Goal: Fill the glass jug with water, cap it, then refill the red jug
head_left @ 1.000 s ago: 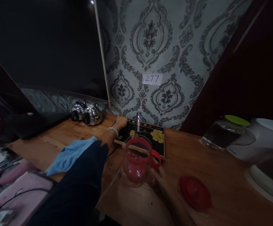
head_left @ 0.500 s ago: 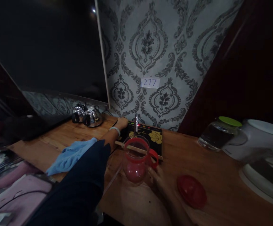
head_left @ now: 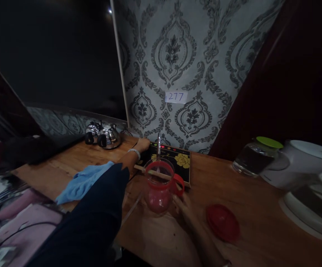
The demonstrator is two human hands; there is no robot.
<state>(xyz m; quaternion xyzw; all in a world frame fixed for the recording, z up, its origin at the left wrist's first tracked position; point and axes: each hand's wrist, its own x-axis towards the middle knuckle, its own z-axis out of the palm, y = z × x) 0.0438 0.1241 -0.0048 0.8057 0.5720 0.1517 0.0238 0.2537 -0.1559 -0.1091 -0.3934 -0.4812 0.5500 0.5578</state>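
head view: between the earlier frames and this one little had moved on the wooden table; the clearest change was a small red light that had come on along the back edge of the black electric tea stove with the gold flower print, dark a second before and lit from half a second ago. the left hand was stretched out in a dark sleeve with its fingers curled down on the stove's rear left corner, pressing rather than holding anything, which suggested the controls had just been touched. the right hand rested half open against the side of the clear glass pitcher with the red rim and handle, steadying it, though in this dim light the grip was hard to make out. the pitcher stood upright at the stove's front edge, under a thin metal spout, with a pinkish fill low in its belly. its round red lid lay off to the right, near a glass jar with a green lid.
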